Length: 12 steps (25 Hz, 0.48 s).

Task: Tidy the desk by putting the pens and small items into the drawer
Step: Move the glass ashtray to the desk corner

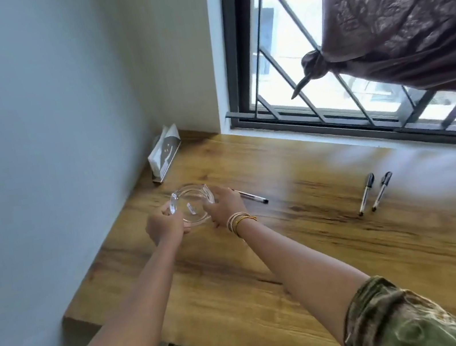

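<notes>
Clear glass, thick and round, forms a shallow dish [193,206] that sits on the wooden desk [307,238] near the left wall. Our left hand [166,227] curls its fingers round the dish's near left rim, and our right hand [224,205], bangles at the wrist, grips the right rim, so we hold it from both sides. Something small and pale lies inside the dish; we cannot tell what it is.

Just behind our right hand lies one pen [250,197] with a clear barrel and dark cap. Well apart to the right, two more pens [374,193] lie side by side, dark caps pointing toward the window. No drawer is in view.

We judge the dish heavy and slippery, so lifting it level with both hands would keep its contents from sliding out.

A mirrored napkin holder [165,156] stands in the far corner. The desk is glossy, with honey-coloured grain. A knotted brown curtain [406,19] hangs over the barred window.
</notes>
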{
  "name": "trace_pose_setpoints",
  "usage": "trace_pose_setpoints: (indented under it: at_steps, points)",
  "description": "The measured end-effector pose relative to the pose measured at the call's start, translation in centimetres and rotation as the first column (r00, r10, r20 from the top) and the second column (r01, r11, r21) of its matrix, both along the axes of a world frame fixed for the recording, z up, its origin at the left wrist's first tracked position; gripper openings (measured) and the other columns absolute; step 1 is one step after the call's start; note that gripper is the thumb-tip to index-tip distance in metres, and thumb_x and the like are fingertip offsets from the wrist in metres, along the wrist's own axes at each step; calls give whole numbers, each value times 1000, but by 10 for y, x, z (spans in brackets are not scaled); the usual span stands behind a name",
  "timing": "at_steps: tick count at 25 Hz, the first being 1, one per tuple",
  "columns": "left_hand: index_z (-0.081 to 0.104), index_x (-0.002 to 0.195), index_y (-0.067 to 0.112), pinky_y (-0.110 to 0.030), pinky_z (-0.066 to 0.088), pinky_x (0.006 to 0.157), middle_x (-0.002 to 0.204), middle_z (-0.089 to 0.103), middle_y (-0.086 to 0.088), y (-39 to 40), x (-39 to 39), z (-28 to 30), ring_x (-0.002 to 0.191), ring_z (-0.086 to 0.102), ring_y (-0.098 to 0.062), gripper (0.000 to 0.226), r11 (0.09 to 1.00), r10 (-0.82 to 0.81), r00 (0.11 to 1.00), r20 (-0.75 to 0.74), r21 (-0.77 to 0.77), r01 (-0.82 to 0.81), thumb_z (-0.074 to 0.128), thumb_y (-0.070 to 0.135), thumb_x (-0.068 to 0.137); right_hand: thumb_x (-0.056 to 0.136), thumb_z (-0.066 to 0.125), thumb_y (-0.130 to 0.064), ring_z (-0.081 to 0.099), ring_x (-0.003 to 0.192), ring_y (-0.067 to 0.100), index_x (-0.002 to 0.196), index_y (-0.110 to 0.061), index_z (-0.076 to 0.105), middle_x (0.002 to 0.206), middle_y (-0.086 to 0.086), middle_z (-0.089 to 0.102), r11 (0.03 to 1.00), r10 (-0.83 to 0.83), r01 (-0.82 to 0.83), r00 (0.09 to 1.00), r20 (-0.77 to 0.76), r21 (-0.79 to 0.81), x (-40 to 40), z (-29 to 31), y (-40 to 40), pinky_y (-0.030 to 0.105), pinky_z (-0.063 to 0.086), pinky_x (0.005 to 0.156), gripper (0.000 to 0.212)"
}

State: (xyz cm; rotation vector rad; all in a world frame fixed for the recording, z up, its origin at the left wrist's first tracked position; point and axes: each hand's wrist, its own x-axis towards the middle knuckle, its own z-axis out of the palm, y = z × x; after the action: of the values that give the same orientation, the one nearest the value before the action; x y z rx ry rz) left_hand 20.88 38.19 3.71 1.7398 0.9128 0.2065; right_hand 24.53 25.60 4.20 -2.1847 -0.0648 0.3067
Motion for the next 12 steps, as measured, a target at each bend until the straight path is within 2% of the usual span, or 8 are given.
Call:
trace_pose_setpoints:
  at_steps: [2, 4, 6, 9, 12]
  points:
    - [68, 121, 13, -41, 62, 64, 85, 72, 3, 23, -5, -4, 60, 73, -26, 45, 999, 38, 999, 2, 20, -38, 70, 16, 76, 77, 55, -27, 71, 66, 30, 112, -23, 66, 91, 10, 73, 1000, 24, -23, 998, -55, 18, -4, 1, 21, 45, 61, 62, 37]
    - [71, 114, 15, -41, 62, 67, 71, 71, 0, 39, -11, -4, 58, 72, -23, 42, 997, 65, 998, -9, 40, -65, 74, 23, 74, 78, 57, -28, 72, 60, 29, 121, -22, 62, 92, 13, 72, 999, 34, -30, 991, -129, 33, -6, 4, 36, 43, 62, 61, 44]
    - [72, 113, 16, -42, 61, 72, 66, 71, -3, 52, -14, -5, 59, 72, -23, 42, 996, 69, 998, -13, 61, -68, 75, 25, 72, 79, 61, -33, 72, 59, 30, 129, -24, 57, 89, 15, 73, 998, 37, -29, 980, -195, 48, -6, 4, 49, 43, 62, 63, 51]
    - [72, 115, 16, -45, 61, 72, 79, 75, -7, 72, -11, -10, 68, 72, -28, 46, 992, 56, 998, 4, 112, -56, 74, 25, 70, 80, 63, -36, 72, 55, 27, 132, -25, 54, 82, 13, 73, 999, 21, -7, 968, -251, 54, -5, 1, 70, 41, 62, 59, 54]
    - [72, 116, 16, -44, 60, 75, 91, 76, -8, 88, -11, -9, 83, 72, -30, 46, 982, 69, 997, -20, 180, -65, 73, 22, 70, 80, 61, -27, 72, 57, 28, 135, -26, 52, 97, 14, 72, 998, 25, -6, 962, -271, 70, -2, 2, 87, 39, 62, 55, 56]
